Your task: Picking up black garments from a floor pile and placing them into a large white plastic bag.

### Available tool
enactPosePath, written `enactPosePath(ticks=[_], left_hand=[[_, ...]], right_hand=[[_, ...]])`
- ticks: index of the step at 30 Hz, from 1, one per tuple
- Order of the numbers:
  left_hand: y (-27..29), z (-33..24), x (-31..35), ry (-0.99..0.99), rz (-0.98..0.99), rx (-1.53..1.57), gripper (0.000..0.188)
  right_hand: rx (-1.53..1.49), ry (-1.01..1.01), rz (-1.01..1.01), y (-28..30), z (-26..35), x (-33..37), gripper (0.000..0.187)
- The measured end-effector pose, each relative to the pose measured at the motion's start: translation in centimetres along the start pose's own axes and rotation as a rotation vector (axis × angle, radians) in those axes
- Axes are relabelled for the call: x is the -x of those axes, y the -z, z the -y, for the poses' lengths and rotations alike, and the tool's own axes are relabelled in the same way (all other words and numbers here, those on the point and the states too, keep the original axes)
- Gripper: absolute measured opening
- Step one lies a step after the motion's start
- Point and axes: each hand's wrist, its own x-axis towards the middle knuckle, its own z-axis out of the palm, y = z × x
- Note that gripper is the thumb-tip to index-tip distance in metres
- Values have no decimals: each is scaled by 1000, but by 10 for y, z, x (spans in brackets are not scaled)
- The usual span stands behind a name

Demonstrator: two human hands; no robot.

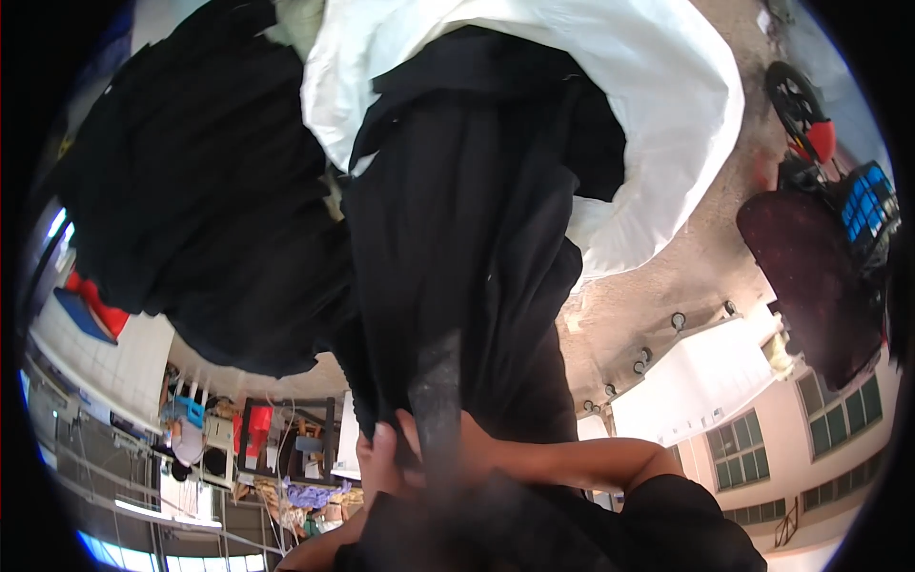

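A long black cloth (448, 219) runs from a big white sack (667, 124) at the top of the view down toward my body. At its near end my left hand (379, 462) is closed on the cloth's edge, thumb upward. Close beside it, my right hand (481, 446) also grips the cloth with bent fingers, its forearm coming in from the right. A blurred grey strip crosses in front of the right hand and hides part of it. More black cloth lies inside the sack's mouth.
A large heap of black cloth (200, 181) lies to the left. On the right stand a parked bike with a dark cover (810, 276) and a white wheeled table (696, 381). At the lower left are a white table (114, 367), a black-framed rack (295, 434) and a person (186, 446).
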Motion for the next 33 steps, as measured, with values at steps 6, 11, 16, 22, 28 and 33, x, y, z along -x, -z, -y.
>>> enactPosePath(ticks=[6, 11, 16, 22, 28, 33], left_hand=[[26, -5, -70, 67, -1, 236, 24], [24, -23, -120, 136, 122, 413, 34], [24, -23, -127, -180, 236, 123, 38], [34, -15, -151, -94, 54, 56, 34], [42, -39, -170, -20, -49, -224, 35], [57, -64, -157, 76, 322, 314, 57]], right_hand=[[-921, -634, 50, 20, -16, -45, 30], [-599, -508, -122, 53, -78, -62, 36], [172, -112, -157, 25, -89, -68, 32], [477, -57, 149, -13, -87, -92, 44], [296, 127, 150, -56, -68, -99, 61], [-74, 409, -132, 33, -100, -131, 21]])
